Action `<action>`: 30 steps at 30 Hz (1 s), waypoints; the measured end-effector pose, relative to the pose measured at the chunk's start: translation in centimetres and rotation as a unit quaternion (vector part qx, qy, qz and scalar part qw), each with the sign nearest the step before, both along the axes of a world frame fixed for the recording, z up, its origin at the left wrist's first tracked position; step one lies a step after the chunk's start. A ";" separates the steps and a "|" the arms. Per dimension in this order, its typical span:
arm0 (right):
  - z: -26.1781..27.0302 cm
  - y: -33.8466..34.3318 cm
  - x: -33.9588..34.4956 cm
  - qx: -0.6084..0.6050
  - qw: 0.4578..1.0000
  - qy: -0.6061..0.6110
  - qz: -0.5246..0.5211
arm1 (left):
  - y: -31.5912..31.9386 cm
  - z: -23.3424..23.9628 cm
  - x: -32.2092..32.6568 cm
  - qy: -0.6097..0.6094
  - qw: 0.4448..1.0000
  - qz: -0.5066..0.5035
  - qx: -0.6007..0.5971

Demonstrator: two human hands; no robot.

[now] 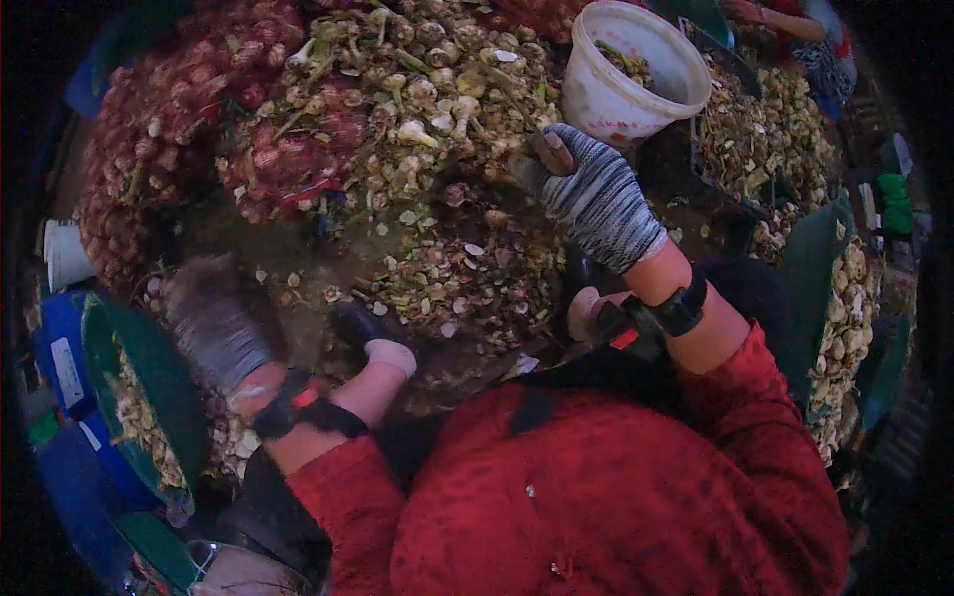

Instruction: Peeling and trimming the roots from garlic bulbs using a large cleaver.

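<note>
My right hand [596,194], in a grey striped knit glove, is raised at the near edge of a heap of garlic bulbs [417,97], many with stems. Its fingers are curled, and whether anything is inside them is unclear. Down at the left is my left hand [220,320], also gloved and blurred by motion; I cannot make out its fingers. It is close to a green tub [141,402] with garlic in it. Cut stems and peel scraps [462,283] cover the ground between my feet.
Red mesh sacks of garlic [186,141] stand at the left. A white bucket [633,82] leans beyond my right hand. More garlic [768,141] lies at the far right, near another person's arm [794,24]. A green container [809,276] with garlic is beside my right elbow.
</note>
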State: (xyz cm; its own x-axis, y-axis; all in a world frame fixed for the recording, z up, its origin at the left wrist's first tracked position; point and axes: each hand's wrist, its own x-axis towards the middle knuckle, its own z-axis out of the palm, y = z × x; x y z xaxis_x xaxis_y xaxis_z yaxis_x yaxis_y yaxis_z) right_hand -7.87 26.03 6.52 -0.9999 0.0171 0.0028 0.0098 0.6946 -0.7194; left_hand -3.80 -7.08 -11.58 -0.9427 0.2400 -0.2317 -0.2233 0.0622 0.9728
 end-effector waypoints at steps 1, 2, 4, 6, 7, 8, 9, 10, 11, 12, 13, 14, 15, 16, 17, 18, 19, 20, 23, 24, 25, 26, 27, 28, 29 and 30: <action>-0.1 0.3 -0.1 -0.022 1.000 -0.008 -0.019 | 0.8 -1.2 -1.9 0.020 0.999 -0.020 -0.037; -0.1 0.6 -0.2 -0.043 0.998 -0.015 -0.039 | 1.8 -2.3 -2.9 0.041 0.996 -0.040 -0.073; 0.4 -0.5 -0.3 -0.101 0.993 -0.043 -0.039 | 5.9 -3.8 -6.5 0.082 0.982 -0.061 -0.161; -0.2 1.3 -0.5 -0.084 0.992 -0.074 -0.059 | 12.5 -4.4 -7.0 -0.041 0.976 -0.090 -0.194; -0.5 2.8 -0.3 -0.068 0.992 -0.075 -0.081 | 18.7 -2.7 -6.5 -0.179 0.959 -0.101 -0.194; -0.8 2.7 -0.3 -0.084 0.990 -0.079 -0.077 | 20.0 -4.0 -6.4 -0.179 0.959 -0.102 -0.194; -1.0 1.9 -0.5 -0.106 0.989 -0.081 -0.064 | 20.0 -6.7 -6.3 -0.112 0.923 -0.122 -0.347; -1.6 2.0 -0.6 -0.100 0.987 -0.098 -0.077 | 20.8 -9.7 -6.2 -0.041 0.863 -0.149 -0.481; -2.3 1.9 -0.7 -0.102 0.987 -0.100 -0.075 | 20.5 -12.1 -6.1 -0.043 0.862 -0.147 -0.483; -3.0 2.1 -0.7 -0.087 0.988 -0.109 -0.067 | 20.3 -14.4 -6.1 -0.023 0.836 -0.195 -0.512; -3.3 2.8 -0.6 -0.061 0.989 -0.115 -0.068 | 21.4 -16.3 -6.4 0.007 0.810 -0.248 -0.531; -3.7 2.7 -0.6 -0.044 0.991 -0.117 -0.051 | 21.2 -17.8 -6.9 0.010 0.810 -0.247 -0.532; -3.9 3.1 -0.8 -0.038 0.991 -0.112 -0.055 | 21.6 -18.8 -7.3 -0.009 0.836 -0.236 -0.495; -3.8 3.3 -0.8 -0.084 0.985 -0.138 -0.057 | 21.7 -19.8 -7.6 -0.029 0.860 -0.222 -0.458; -3.7 3.0 -0.9 -0.138 0.976 -0.164 -0.048 | 20.2 -21.1 -7.8 -0.054 0.879 -0.200 -0.429; -2.5 0.6 -1.4 -0.167 0.973 -0.159 0.006 | 12.5 -23.8 -8.2 -0.112 0.941 -0.135 -0.288; -3.8 2.6 -1.1 -0.146 0.975 -0.165 -0.023 | 16.7 -22.3 -8.2 -0.112 0.943 -0.163 -0.266; -5.1 4.5 -0.8 -0.063 0.983 -0.171 -0.018 | 19.8 -20.1 -7.9 -0.165 0.970 -0.147 -0.100; -6.2 5.1 -0.2 0.043 0.982 -0.181 0.034 | 19.2 -13.9 -7.7 -0.099 0.987 -0.100 -0.074; -6.3 4.4 -0.2 0.088 0.976 -0.184 0.071 | 18.1 -13.6 -8.2 -0.046 0.992 -0.110 0.035; -6.3 3.5 -0.2 0.080 0.977 -0.178 0.084 | 16.6 -13.1 -8.4 0.009 0.982 -0.121 0.142; -6.1 2.5 -0.1 0.082 0.977 -0.158 0.115 | 14.5 -12.3 -7.8 0.015 0.985 -0.110 0.130; -6.2 3.2 0.3 0.098 0.976 -0.148 0.125 | 15.0 -11.0 -7.1 0.075 0.984 -0.155 0.054; -5.9 3.6 0.7 0.100 0.977 -0.147 0.119 | 14.9 -9.0 -6.3 0.137 0.971 -0.195 -0.027; -5.9 3.7 0.9 0.102 0.974 -0.146 0.138 | 14.3 -7.2 -5.6 0.196 0.947 -0.230 -0.112; -5.7 3.1 1.2 0.102 0.971 -0.142 0.163 | 13.0 -6.2 -5.1 0.253 0.911 -0.257 -0.202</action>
State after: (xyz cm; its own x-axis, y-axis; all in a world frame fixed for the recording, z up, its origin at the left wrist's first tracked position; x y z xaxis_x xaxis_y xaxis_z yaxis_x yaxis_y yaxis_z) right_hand -6.71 29.09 0.80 -0.9125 -0.2731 -0.3045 -0.0569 0.8221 -0.5666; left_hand -8.86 5.93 -17.82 -0.7412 0.6704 0.0339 0.4063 0.4078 0.8177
